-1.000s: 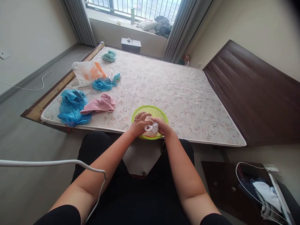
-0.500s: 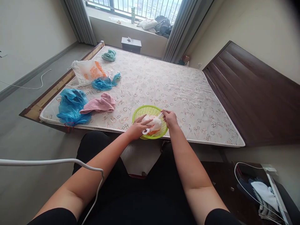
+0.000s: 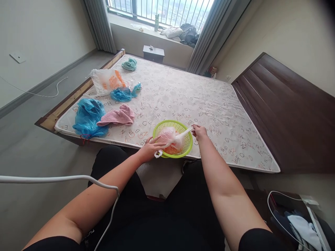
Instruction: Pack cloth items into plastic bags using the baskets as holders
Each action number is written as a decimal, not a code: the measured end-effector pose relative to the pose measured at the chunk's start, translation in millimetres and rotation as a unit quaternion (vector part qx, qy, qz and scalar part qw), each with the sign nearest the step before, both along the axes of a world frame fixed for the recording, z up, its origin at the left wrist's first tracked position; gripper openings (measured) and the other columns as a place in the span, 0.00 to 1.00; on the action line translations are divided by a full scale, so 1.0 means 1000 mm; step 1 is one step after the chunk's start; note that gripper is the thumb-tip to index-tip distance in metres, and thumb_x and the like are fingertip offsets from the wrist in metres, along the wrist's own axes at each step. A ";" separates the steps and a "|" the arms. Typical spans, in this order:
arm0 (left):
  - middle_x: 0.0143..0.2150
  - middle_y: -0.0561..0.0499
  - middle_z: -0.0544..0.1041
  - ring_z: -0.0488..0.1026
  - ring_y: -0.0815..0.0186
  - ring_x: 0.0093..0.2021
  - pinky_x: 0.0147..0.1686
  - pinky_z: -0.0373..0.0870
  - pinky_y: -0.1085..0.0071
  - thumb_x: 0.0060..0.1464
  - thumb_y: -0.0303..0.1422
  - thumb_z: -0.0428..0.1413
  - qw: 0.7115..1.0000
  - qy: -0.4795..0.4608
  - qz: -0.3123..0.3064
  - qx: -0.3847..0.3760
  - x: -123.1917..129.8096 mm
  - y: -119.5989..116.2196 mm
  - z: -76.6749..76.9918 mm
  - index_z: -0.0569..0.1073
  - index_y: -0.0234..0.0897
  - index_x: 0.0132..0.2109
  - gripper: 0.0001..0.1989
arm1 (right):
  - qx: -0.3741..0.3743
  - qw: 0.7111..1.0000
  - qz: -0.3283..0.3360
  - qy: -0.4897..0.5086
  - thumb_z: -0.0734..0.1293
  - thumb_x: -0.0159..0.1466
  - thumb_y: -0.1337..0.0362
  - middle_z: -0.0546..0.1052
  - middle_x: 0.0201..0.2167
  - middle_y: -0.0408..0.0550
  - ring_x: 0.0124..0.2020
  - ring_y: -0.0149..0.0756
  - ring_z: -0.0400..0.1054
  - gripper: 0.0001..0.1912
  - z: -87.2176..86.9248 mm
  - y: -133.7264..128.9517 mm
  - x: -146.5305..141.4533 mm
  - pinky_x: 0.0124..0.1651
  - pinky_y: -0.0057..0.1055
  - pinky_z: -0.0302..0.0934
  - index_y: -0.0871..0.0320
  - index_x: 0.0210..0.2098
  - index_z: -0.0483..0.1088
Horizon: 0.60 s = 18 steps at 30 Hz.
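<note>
A yellow-green plastic basket (image 3: 190,148) stands at the mattress's near edge with a white, thin plastic bag (image 3: 167,135) in it. Something orange-red (image 3: 172,150) shows beneath the bag, too covered to name. My right hand (image 3: 200,132), right of the basket, pinches one end of the bag, which is stretched taut over the rim. At the left rim, my left hand (image 3: 150,149) has its fingers reaching onto the bag and appears to grip its other end, the thumb hidden. A twisted white loop (image 3: 158,154) hangs out below those fingers.
On the patterned mattress (image 3: 209,104), left of the basket, lie a pink towel (image 3: 117,116), a large blue plastic bag (image 3: 90,116), a smaller blue bag (image 3: 121,94), a white-and-orange bag (image 3: 107,82) and a green cloth (image 3: 129,64). A white cable (image 3: 52,179) crosses my left arm.
My right hand has moved right, drawing the bag's end out into a long strip. My left hand has shifted left and down with the loop, so the bag is spread wider.
</note>
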<state>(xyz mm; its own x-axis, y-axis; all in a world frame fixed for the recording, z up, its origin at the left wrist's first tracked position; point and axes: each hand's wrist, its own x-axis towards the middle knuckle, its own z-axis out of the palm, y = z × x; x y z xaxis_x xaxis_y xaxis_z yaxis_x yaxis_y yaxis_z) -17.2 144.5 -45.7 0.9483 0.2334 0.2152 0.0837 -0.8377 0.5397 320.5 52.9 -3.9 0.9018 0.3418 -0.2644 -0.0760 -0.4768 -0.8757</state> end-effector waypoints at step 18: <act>0.76 0.45 0.51 0.41 0.50 0.77 0.74 0.46 0.48 0.61 0.45 0.58 0.980 -0.102 0.142 -0.099 0.021 -0.001 -0.019 0.58 0.44 0.73 0.37 | -0.200 0.773 0.446 -0.404 0.67 0.64 0.58 0.79 0.48 0.56 0.49 0.47 0.71 0.16 0.014 -0.031 -0.069 0.53 0.42 0.62 0.55 0.50 0.75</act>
<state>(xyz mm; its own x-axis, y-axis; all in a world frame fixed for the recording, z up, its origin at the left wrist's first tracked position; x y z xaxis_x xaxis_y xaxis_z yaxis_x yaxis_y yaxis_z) 3.5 143.6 -64.8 0.7805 0.5384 0.3177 0.1714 -0.6731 0.7194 251.7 21.5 10.6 0.2809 0.9596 0.0166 0.9341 -0.2694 -0.2342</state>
